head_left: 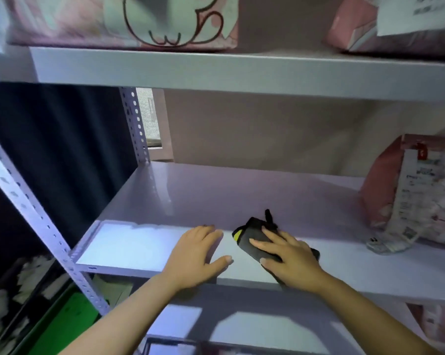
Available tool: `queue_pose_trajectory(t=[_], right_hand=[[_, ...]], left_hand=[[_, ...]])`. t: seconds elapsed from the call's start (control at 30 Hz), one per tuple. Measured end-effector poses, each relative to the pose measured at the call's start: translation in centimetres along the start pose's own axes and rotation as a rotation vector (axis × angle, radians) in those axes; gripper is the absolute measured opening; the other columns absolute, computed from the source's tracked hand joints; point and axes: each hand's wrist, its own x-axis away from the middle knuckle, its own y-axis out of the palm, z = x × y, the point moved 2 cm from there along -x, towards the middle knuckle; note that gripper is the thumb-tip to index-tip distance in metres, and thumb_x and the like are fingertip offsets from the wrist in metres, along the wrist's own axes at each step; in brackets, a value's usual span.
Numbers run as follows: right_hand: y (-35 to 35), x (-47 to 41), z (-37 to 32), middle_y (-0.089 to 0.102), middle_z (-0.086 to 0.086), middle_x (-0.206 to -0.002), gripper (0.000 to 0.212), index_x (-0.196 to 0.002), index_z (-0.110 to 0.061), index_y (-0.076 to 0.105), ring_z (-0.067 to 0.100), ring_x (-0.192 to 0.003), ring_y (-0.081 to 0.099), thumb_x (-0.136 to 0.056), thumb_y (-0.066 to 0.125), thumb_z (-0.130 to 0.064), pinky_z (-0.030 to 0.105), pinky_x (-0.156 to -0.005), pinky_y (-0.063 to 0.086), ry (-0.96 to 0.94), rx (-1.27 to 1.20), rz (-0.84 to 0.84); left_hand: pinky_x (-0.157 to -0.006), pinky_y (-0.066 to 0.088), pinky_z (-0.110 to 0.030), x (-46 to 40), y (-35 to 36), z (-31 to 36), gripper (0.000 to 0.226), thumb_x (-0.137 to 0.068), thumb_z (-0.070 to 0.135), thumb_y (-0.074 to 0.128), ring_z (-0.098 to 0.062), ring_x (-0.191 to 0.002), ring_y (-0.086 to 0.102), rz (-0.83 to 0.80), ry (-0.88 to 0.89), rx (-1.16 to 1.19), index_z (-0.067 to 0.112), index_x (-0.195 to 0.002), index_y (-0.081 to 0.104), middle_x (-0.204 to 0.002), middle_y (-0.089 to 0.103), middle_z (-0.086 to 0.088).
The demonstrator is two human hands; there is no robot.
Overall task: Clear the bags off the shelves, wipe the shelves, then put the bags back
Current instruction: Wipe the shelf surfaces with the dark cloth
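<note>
The wiping step looks to be going on. The left part of the middle shelf (216,198) is bare, and a dark cloth (257,239) with a bit of yellow on it lies near the front edge. One pink bag (406,190) sits on the same shelf, far over at the right, well apart from the cloth. Two more pink bags (119,19) rest on the top shelf (216,70), one at the left and one at the right. So not every bag is off yet.

The right hand (290,257) lies on top of the cloth. Its fingers are spread and mostly straight, and they press the cloth flat on the shelf. The hand does not wrap round the cloth.

The left hand (198,252) rests flat on the shelf just beside the cloth, not touching it. Its fingers are straight and its thumb sticks out to the side. It holds nothing. It seems to steady the person.

The next move probably calls for sliding the cloth over the bare part, out to the back and the left corner. The right hand should keep pushing down so the cloth does not bunch up. The bag at the right likely has to come off before that end can be wiped.
</note>
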Motion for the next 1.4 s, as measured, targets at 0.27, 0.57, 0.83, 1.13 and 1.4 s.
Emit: queue_pose_trajectory(t=[0.27, 0.57, 0.83, 1.13, 1.4], right_hand=[[-1.1, -3.9, -1.8, 0.007, -0.016, -0.159, 0.048, -0.140, -0.055, 0.024, 0.020, -0.145, 0.014, -0.095, 0.038, -0.049, 0.046, -0.111, 0.023, 0.271, 0.010, 0.095], [5.9, -7.6, -18.5, 0.007, -0.011, -0.160, 0.046, -0.142, -0.055, 0.020, 0.025, -0.145, 0.007, -0.098, 0.029, -0.044, 0.051, -0.113, 0.014, 0.030, 0.102, 0.020], [4.3, -8.5, -15.7, 0.009, -0.016, -0.159, 0.046, -0.142, -0.054, 0.022, 0.018, -0.145, 0.011, -0.098, 0.031, -0.046, 0.047, -0.112, 0.023, 0.116, 0.109, 0.060], [3.3, -19.3, -15.0, 0.000, -0.013, -0.159, 0.048, -0.145, -0.052, 0.012, 0.028, -0.144, 0.008, -0.098, 0.022, -0.049, 0.058, -0.110, 0.015, 0.363, 0.134, 0.062], [4.4, -26.2, -19.3, 0.003, -0.010, -0.160, 0.052, -0.144, -0.052, 0.014, 0.029, -0.145, 0.006, -0.094, 0.027, -0.048, 0.058, -0.110, 0.011, 0.182, 0.138, 0.029]], left_hand=[[-0.099, 0.038, -0.031, 4.2, -5.7, -11.5, 0.077, -0.080, 0.077, 0.034, -0.016, -0.120, 0.048, -0.057, -0.128, -0.053, 0.022, -0.132, 0.050, -0.135, 0.053, 0.005], [-0.081, 0.045, -0.035, 4.5, -6.1, -17.0, 0.065, -0.081, 0.074, 0.030, -0.022, -0.094, 0.055, 0.003, -0.192, -0.108, 0.021, -0.102, 0.060, -0.101, 0.063, 0.001], [-0.085, 0.043, -0.037, 4.7, -5.9, -17.5, 0.063, -0.085, 0.066, 0.023, -0.023, -0.095, 0.054, 0.016, -0.158, -0.153, 0.020, -0.109, 0.059, -0.105, 0.062, 0.001], [-0.093, 0.037, -0.038, 4.6, -4.7, -18.1, 0.054, -0.089, 0.063, 0.028, -0.022, -0.103, 0.047, 0.028, -0.179, -0.171, 0.023, -0.114, 0.053, -0.113, 0.055, 0.003], [-0.103, 0.031, -0.037, 4.4, -4.1, -18.4, 0.057, -0.089, 0.062, 0.031, -0.022, -0.117, 0.043, 0.054, -0.199, -0.158, 0.024, -0.126, 0.051, -0.128, 0.051, 0.003]])
